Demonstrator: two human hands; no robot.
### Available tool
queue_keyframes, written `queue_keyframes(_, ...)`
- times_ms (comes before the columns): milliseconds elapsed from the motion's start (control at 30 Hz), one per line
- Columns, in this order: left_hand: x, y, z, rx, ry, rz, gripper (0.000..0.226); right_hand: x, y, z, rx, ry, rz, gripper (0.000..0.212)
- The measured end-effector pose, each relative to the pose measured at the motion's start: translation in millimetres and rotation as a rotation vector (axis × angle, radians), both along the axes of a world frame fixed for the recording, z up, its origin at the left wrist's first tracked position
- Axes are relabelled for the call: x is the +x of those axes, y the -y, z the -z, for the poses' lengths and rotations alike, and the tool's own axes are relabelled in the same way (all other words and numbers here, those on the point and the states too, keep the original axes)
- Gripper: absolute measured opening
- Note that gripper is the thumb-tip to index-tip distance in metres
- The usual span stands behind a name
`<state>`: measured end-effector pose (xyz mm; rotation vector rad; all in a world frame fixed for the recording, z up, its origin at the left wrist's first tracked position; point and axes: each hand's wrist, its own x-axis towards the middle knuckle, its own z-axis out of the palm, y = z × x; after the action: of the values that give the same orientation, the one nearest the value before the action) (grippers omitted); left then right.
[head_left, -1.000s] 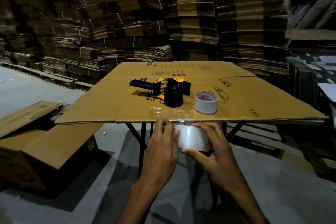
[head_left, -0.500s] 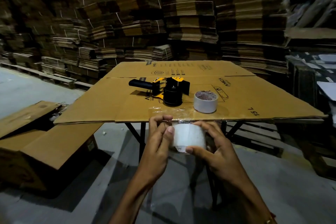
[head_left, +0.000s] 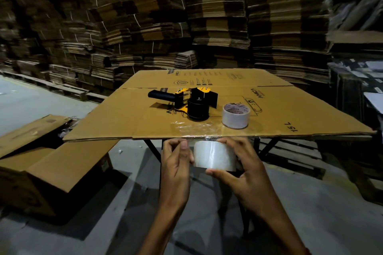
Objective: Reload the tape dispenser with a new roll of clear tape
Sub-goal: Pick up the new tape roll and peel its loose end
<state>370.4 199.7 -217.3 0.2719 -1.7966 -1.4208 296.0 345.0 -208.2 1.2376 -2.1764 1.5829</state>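
Two tape rolls are showing: a clear roll in your hands and a white-sided roll sitting on the cardboard sheet covering the table. One dispenser is lying on that sheet, just left of the white-sided roll, handle pointing left. One open box is sitting on the floor at left.

You're holding the clear roll just below the near edge of the sheet. Your right hand is gripping it, fingers curling over the top, thumb under the near rim. Your left hand is at the roll's left side, thumb and fingers bending toward it, pinching at the edge; whether it's got the tape end, can't tell.

Versus half a second ago: the roll is sitting slightly further right and showing more of its side, and your left fingers are drawing back from its face. Dispenser and white-sided roll are staying put.
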Motion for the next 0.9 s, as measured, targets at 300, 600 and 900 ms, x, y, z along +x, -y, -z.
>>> queue_keyframes(300,-8.4,3.3,4.8,-0.279,0.028,-0.146,0.032,5.0,0.0,-2.9,0.054,-0.098,0.031,0.058)
queue_keyframes(600,-6.6,2.3,0.2,-0.125,0.018,-0.010,0.017,5.7,0.1,-3.3,0.004,0.015,-0.013,0.052)
queue_keyframes(900,-8.3,-2.3,0.0,0.009,-0.046,0.042,0.024,2.2,-0.1,-0.5,-0.041,0.175,-0.113,0.051)
